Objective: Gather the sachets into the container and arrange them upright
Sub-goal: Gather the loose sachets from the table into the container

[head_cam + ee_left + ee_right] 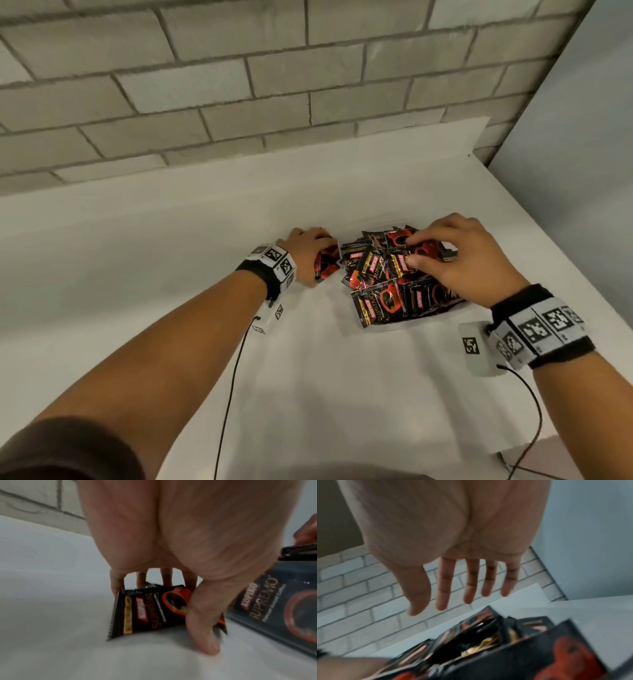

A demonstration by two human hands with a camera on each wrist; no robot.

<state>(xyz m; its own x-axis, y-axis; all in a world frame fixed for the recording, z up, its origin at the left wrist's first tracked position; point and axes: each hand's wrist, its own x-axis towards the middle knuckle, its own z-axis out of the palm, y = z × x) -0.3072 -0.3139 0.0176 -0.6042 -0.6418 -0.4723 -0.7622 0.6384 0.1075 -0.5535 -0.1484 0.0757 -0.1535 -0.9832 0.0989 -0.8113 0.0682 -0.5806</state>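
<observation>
Left hand [310,251] pinching stray sachets [150,609] for gathering; right hand [459,255], fingers straight, steadying the heaped container [376,325].

Soft, even indoor light falls on the white table [171,240], with faint shadows beneath the arms. The head view bends the brick wall [239,85] near its edges. Both wrist views are motion-blurred, with palms close and unfocused.
</observation>
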